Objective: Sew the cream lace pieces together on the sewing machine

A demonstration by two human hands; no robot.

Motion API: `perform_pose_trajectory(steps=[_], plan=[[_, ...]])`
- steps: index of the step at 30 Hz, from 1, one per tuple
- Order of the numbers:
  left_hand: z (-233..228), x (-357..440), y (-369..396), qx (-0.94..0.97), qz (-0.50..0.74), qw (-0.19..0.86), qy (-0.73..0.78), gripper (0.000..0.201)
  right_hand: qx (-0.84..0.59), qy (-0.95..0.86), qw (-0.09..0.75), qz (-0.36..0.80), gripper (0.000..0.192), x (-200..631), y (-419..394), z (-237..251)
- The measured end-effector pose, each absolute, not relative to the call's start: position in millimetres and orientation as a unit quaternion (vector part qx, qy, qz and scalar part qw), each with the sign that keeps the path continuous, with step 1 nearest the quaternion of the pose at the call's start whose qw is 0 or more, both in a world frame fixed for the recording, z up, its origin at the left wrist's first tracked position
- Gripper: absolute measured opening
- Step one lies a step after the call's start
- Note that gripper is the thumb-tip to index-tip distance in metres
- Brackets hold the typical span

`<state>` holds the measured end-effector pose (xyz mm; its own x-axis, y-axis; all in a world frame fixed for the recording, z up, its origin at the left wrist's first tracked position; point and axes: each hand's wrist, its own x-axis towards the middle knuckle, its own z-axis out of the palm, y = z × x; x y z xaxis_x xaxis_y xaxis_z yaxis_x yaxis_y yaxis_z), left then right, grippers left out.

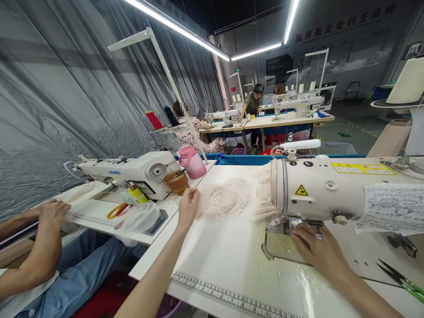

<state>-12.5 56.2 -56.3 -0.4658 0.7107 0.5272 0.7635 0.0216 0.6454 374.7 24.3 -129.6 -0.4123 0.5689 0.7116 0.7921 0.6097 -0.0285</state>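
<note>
My left hand (188,204) is closed in a pinch at the left edge of a pile of pale lace-like fabric pieces (228,198); what lies between its fingertips is too small to make out. My right hand (313,243) lies under the head of a white sewing machine (308,185), by the presser foot and the metal needle plate (281,245). Its fingers are bent and pressed together, and anything they hold is hidden. More pale fabric strips (265,198) lie behind the machine's left end.
At the left, a co-worker's arm (43,247) rests by a second sewing machine (132,172). A brown cup (177,181) and pink jug (191,162) stand beyond my left hand. Green-handled scissors (404,280) lie at right; a ruler strip (225,298) runs along the front edge.
</note>
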Motion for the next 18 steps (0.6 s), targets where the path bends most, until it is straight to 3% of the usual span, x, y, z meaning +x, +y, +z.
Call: perform_pose_trajectory(steps=[5,9,12,18], plan=[[-18.0,-38.6,50.9,-0.384,-0.589,0.164,-0.691,0.022,-0.408,-0.829,0.350,-0.156,0.028,376.0,25.4,-131.2],[7.1,-30.2,33.4,-0.460,-0.566,0.141,-0.669,0.020,-0.414,-0.827,0.340,-0.171,0.029,377.4,27.3,-133.3],[11.0,3.8,13.1,-0.575,-0.488,0.021,-0.656,0.020,-0.425,-0.826,0.337,-0.154,0.031,378.4,28.8,-135.9],[-11.1,102.0,-13.9,-0.659,-0.333,-0.414,-0.532,0.025,-0.456,-0.822,0.328,-0.093,0.028,379.9,28.4,-134.7]])
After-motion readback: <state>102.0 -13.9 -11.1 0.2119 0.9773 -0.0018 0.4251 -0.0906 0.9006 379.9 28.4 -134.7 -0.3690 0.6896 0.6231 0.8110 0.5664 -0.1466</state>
